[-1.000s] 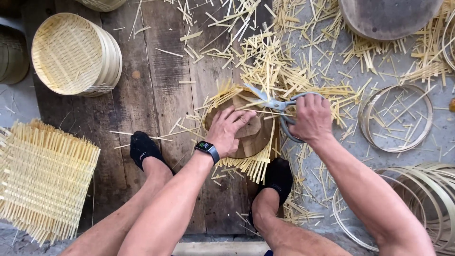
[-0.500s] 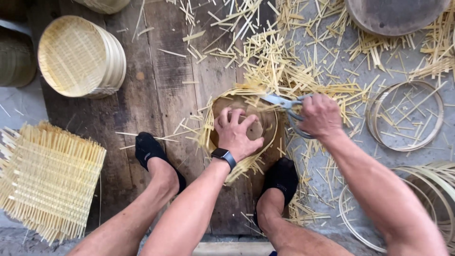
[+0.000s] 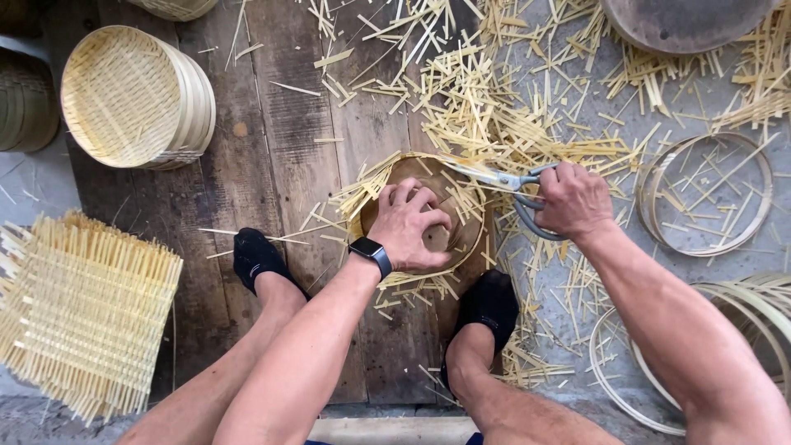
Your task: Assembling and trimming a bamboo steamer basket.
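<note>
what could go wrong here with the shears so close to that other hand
1. The shears in the right hand cut at the rim of the woven bamboo piece, while the left hand presses down on top of it; a slip could nick those fingers.
2. Cut bamboo splinters litter the floor around the sock-covered feet, so a sharp strip could probably prick them.

The round form [image 3: 428,206] sits on the planks [image 3: 280,140] between the two feet; the left hand [image 3: 412,227] lies on it; the scissors [image 3: 503,183] in the right hand [image 3: 574,200] lie at its right; a stack of trays [image 3: 136,97] sits far left; hoops [image 3: 707,194] lie right.
</note>
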